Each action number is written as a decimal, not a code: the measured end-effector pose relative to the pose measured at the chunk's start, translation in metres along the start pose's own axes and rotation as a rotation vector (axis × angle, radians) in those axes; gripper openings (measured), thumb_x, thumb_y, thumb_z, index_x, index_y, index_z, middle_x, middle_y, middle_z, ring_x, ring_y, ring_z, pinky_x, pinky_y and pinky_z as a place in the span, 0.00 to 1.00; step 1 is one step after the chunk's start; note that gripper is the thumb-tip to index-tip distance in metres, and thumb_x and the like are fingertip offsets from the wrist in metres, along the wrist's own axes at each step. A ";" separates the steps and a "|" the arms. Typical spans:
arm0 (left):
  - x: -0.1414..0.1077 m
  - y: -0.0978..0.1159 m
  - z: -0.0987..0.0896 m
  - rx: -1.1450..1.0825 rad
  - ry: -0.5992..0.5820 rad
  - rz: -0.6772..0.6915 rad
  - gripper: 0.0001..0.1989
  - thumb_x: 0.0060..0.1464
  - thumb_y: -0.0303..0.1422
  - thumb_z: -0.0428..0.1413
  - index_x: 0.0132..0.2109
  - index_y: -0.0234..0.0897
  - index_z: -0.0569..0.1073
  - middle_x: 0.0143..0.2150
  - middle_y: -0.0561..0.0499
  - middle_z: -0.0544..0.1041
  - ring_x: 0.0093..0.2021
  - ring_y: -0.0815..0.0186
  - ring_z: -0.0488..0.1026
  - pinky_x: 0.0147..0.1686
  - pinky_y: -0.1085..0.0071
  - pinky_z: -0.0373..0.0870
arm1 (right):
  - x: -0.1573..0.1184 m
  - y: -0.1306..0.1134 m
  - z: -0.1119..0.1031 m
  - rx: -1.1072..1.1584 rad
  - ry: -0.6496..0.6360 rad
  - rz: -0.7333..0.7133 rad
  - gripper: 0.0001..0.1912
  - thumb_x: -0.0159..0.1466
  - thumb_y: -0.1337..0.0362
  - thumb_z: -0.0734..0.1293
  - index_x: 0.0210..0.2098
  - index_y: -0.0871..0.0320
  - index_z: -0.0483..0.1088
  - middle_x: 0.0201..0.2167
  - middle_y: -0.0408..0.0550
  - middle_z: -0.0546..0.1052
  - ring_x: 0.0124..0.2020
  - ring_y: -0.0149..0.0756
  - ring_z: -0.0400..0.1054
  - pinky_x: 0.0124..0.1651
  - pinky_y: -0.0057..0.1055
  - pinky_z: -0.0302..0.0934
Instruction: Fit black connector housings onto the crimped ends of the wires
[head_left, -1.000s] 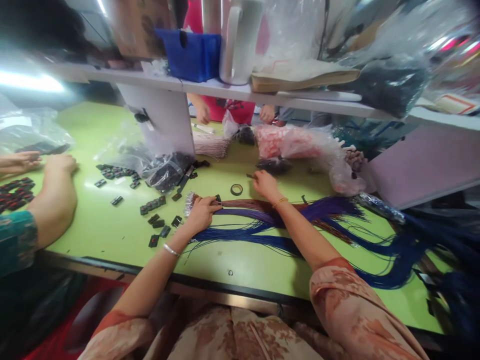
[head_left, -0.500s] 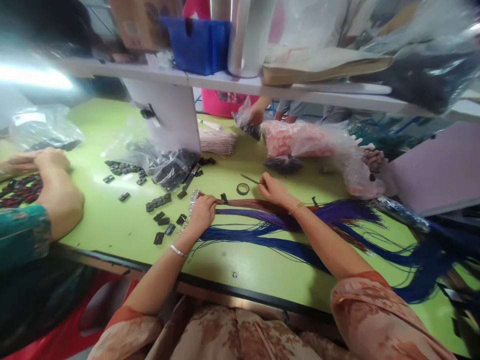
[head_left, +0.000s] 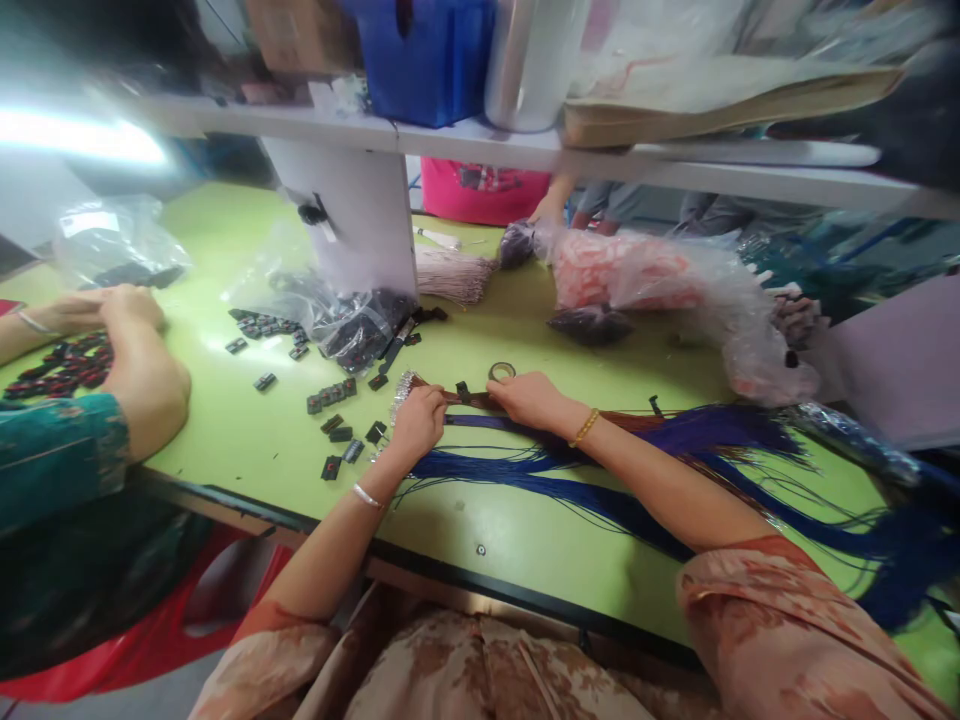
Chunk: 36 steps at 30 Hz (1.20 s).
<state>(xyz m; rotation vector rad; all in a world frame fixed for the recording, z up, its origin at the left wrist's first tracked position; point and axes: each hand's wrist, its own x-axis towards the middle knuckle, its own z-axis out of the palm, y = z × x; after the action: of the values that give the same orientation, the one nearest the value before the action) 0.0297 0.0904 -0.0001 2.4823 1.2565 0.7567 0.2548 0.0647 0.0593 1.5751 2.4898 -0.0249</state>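
My left hand [head_left: 420, 425] is closed on a bundle of brown wires [head_left: 480, 398] close to its silvery terminal ends [head_left: 403, 395]. A small black tape tab [head_left: 463, 392] stands up from this bundle between my hands. My right hand [head_left: 531, 400] lies over the brown wires with its fingers pressed together; what is between the fingertips is hidden. Just beyond those fingertips is a roll of dark tape [head_left: 502, 371]. Purple wires [head_left: 487, 422] and blue wires [head_left: 525, 485] lie nearer to me and trail off to the right.
Black connector pieces [head_left: 331, 395] are scattered left of my hands, beside a plastic bag of dark parts [head_left: 360, 325]. Bagged pink parts [head_left: 630, 275] lie behind. A shelf [head_left: 480, 150] crosses above the table. At left, a co-worker's hands [head_left: 124, 310] are by more connectors.
My right hand has come down and left from beyond the tape roll onto the brown wires. The thin dark strip it pinched no longer shows. My left hand stays on the bundle; the view has shifted.
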 end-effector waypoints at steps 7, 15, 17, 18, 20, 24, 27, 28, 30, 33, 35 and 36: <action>-0.001 0.004 -0.001 0.078 -0.043 0.029 0.14 0.62 0.29 0.42 0.42 0.36 0.72 0.42 0.44 0.74 0.44 0.58 0.67 0.46 0.60 0.68 | -0.014 -0.007 -0.002 -0.047 -0.003 -0.084 0.14 0.67 0.69 0.55 0.49 0.59 0.65 0.36 0.56 0.76 0.30 0.37 0.69 0.32 0.30 0.51; 0.002 0.001 0.002 0.023 -0.066 0.036 0.11 0.60 0.28 0.44 0.37 0.36 0.71 0.50 0.42 0.73 0.49 0.57 0.68 0.53 0.58 0.66 | -0.047 0.000 0.001 -0.096 -0.034 0.035 0.13 0.67 0.69 0.55 0.47 0.59 0.67 0.34 0.57 0.76 0.29 0.38 0.68 0.31 0.31 0.49; 0.002 -0.001 0.000 -0.009 -0.068 0.028 0.10 0.59 0.27 0.45 0.38 0.36 0.71 0.51 0.42 0.73 0.51 0.57 0.68 0.54 0.57 0.66 | -0.053 -0.002 0.000 -0.092 0.003 0.074 0.14 0.67 0.68 0.55 0.48 0.59 0.68 0.36 0.57 0.76 0.30 0.38 0.68 0.31 0.31 0.48; 0.002 -0.003 -0.001 -0.031 -0.068 0.028 0.09 0.58 0.26 0.46 0.39 0.36 0.71 0.52 0.42 0.73 0.52 0.57 0.68 0.55 0.57 0.65 | -0.054 -0.004 -0.002 -0.082 0.020 0.097 0.14 0.67 0.68 0.55 0.48 0.58 0.68 0.36 0.57 0.76 0.31 0.38 0.68 0.31 0.31 0.48; 0.001 -0.005 -0.005 -0.081 -0.058 0.027 0.10 0.56 0.24 0.47 0.43 0.35 0.70 0.55 0.42 0.71 0.54 0.57 0.67 0.56 0.57 0.65 | -0.053 -0.011 -0.005 -0.055 0.031 0.130 0.14 0.67 0.67 0.55 0.48 0.58 0.68 0.37 0.57 0.76 0.31 0.38 0.68 0.30 0.31 0.47; -0.002 -0.006 -0.007 -0.080 -0.031 0.048 0.11 0.55 0.24 0.46 0.43 0.35 0.70 0.57 0.41 0.68 0.57 0.58 0.66 0.57 0.58 0.65 | -0.041 -0.025 -0.010 -0.046 0.012 0.121 0.16 0.67 0.66 0.54 0.51 0.57 0.67 0.38 0.56 0.75 0.31 0.38 0.69 0.29 0.31 0.46; -0.003 -0.002 -0.006 0.030 -0.023 0.107 0.14 0.55 0.24 0.46 0.45 0.34 0.72 0.56 0.40 0.68 0.57 0.56 0.64 0.58 0.57 0.63 | -0.031 -0.027 -0.011 -0.064 0.011 0.117 0.17 0.68 0.65 0.53 0.52 0.57 0.66 0.39 0.56 0.75 0.32 0.39 0.69 0.30 0.30 0.47; -0.003 -0.001 -0.005 0.065 -0.028 0.124 0.16 0.54 0.24 0.46 0.48 0.34 0.72 0.54 0.39 0.69 0.56 0.55 0.64 0.57 0.56 0.63 | -0.028 -0.027 -0.010 -0.068 0.011 0.119 0.18 0.68 0.65 0.53 0.52 0.57 0.66 0.39 0.57 0.75 0.33 0.39 0.69 0.31 0.30 0.48; -0.002 0.001 -0.004 0.104 -0.062 0.144 0.19 0.53 0.23 0.47 0.51 0.35 0.71 0.51 0.40 0.71 0.52 0.55 0.66 0.54 0.56 0.65 | -0.022 -0.024 -0.009 -0.073 -0.006 0.121 0.18 0.68 0.66 0.52 0.52 0.57 0.66 0.40 0.57 0.75 0.33 0.39 0.69 0.32 0.30 0.49; -0.001 0.001 -0.002 0.103 -0.113 0.133 0.21 0.51 0.22 0.48 0.51 0.36 0.72 0.48 0.42 0.73 0.48 0.56 0.67 0.51 0.57 0.67 | -0.019 -0.019 -0.008 -0.076 -0.066 0.109 0.18 0.66 0.68 0.53 0.52 0.56 0.66 0.39 0.55 0.75 0.31 0.38 0.69 0.32 0.30 0.49; -0.001 -0.001 -0.001 0.094 -0.123 0.128 0.21 0.49 0.22 0.48 0.50 0.37 0.72 0.48 0.43 0.73 0.48 0.56 0.68 0.51 0.57 0.67 | -0.020 -0.017 -0.010 -0.086 -0.087 0.111 0.17 0.65 0.69 0.54 0.51 0.56 0.66 0.38 0.55 0.75 0.30 0.37 0.69 0.32 0.30 0.49; -0.001 -0.001 0.000 0.090 -0.122 0.127 0.21 0.49 0.22 0.48 0.50 0.37 0.72 0.49 0.43 0.73 0.49 0.56 0.68 0.51 0.57 0.67 | -0.022 -0.016 -0.012 -0.093 -0.087 0.111 0.17 0.65 0.69 0.55 0.51 0.56 0.67 0.37 0.55 0.75 0.30 0.37 0.68 0.31 0.30 0.49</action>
<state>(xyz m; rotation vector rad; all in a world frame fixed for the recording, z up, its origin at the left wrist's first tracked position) 0.0281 0.0901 -0.0008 2.6573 1.1231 0.5779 0.2483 0.0395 0.0733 1.6348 2.3010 0.0373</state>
